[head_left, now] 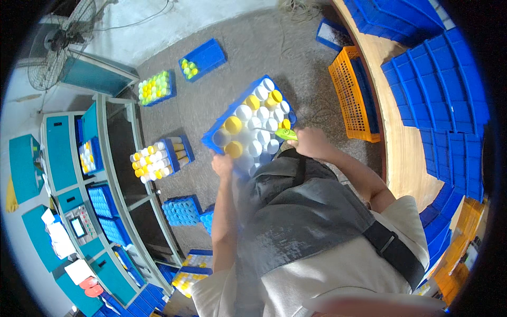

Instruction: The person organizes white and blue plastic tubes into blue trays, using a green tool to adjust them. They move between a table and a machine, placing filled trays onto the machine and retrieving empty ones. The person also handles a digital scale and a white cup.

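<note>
the blue bin (210, 139) could tilt if the left hand (222, 165) at its near edge slipped, and the green tool (285, 134) could mark the white and yellow cups (243, 112) if pushed unevenly; the bin lies just ahead of the left fingers, whose grip i cannot tell, while the right hand (310, 142) is wrapped round the tool's handle, beside the cups

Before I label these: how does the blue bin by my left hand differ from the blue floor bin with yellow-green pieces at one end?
The near bin is mostly filled with white and yellow cylinders; the floor bin holds only a few yellow-green pieces. Your left hand is at the near bin's edge, while no hand touches the floor bin. Both are blue and rectangular.
</note>
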Available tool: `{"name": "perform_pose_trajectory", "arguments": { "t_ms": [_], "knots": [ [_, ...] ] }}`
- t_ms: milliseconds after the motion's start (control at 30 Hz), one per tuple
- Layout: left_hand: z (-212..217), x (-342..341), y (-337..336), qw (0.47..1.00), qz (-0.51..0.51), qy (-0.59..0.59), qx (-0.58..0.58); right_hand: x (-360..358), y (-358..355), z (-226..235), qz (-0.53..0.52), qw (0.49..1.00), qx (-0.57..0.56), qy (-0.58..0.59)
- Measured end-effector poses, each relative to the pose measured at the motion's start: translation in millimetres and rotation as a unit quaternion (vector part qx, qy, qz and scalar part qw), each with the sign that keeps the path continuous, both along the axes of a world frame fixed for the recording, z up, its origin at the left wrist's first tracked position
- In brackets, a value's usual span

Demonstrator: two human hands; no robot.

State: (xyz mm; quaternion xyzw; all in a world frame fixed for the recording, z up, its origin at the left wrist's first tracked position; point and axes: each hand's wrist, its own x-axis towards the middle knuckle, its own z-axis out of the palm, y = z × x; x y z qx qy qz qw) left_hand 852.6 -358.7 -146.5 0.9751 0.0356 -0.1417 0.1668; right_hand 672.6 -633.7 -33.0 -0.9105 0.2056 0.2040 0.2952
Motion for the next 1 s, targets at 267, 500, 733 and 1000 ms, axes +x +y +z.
{"name": "perform_pose_trajectory", "arguments": {
  "t_ms": [267, 500, 733, 1000],
  "knots": [
    [-16, 32, 32, 0.997, 0.004, 0.014, -0.081, 34, -76, -11, -0.123, 0.989, -0.071, 0.035],
    [4, 20, 40, 0.984, 0.021, 0.031, -0.172, 67, -123, 4, -0.140, 0.987, -0.083, 0.002],
    [6, 8, 32, 0.977, 0.008, 0.004, -0.212, 68, -114, 22, -0.083, 0.993, -0.077, 0.017],
    [-4, 10, 29, 0.985, -0.018, -0.023, -0.168, 51, -101, 22, -0.074, 0.996, -0.052, 0.011]
  ]
}}
